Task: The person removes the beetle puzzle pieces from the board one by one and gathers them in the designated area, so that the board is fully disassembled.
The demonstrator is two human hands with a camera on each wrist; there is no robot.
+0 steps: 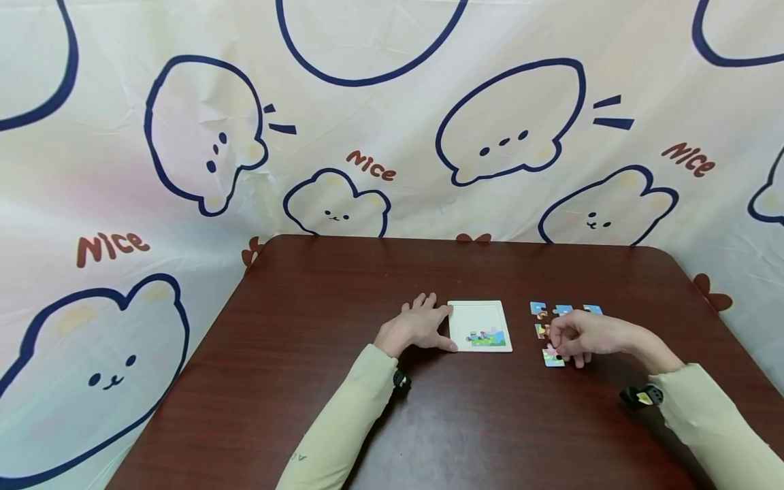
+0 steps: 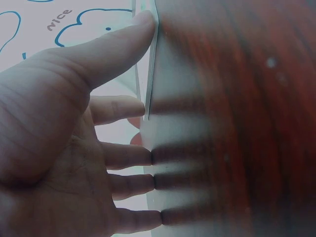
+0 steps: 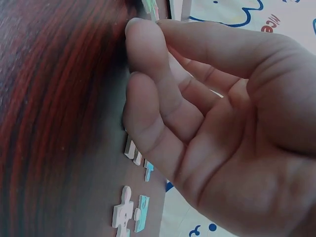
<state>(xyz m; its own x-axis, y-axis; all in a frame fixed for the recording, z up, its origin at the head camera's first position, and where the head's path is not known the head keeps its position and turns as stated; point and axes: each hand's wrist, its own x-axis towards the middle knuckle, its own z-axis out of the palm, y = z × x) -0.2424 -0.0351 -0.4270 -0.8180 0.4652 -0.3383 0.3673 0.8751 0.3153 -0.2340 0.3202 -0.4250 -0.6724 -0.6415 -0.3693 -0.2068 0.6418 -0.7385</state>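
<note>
My left hand (image 1: pixel 415 328) lies at the left side of a white square puzzle tray (image 1: pixel 474 320), its fingers spread. In the left wrist view the thumb and index fingertip touch the tray's edge (image 2: pixel 152 64), with the other fingertips down on the table. Joined puzzle pieces (image 1: pixel 486 339) with a green and blue picture fill the tray's lower right part. To the right of the tray, my right hand (image 1: pixel 591 335) pinches a jigsaw piece (image 1: pixel 552 359) between thumb and curled fingers at the front of the loose pieces; the fingertips partly hide it.
Several loose puzzle pieces (image 1: pixel 537 309) lie in rows under and beyond the right hand, some half covered by it. All of this stands on a dark brown wooden table (image 1: pixel 343 292). A cartoon-printed cloth (image 1: pixel 416 136) hangs behind the table and along its sides.
</note>
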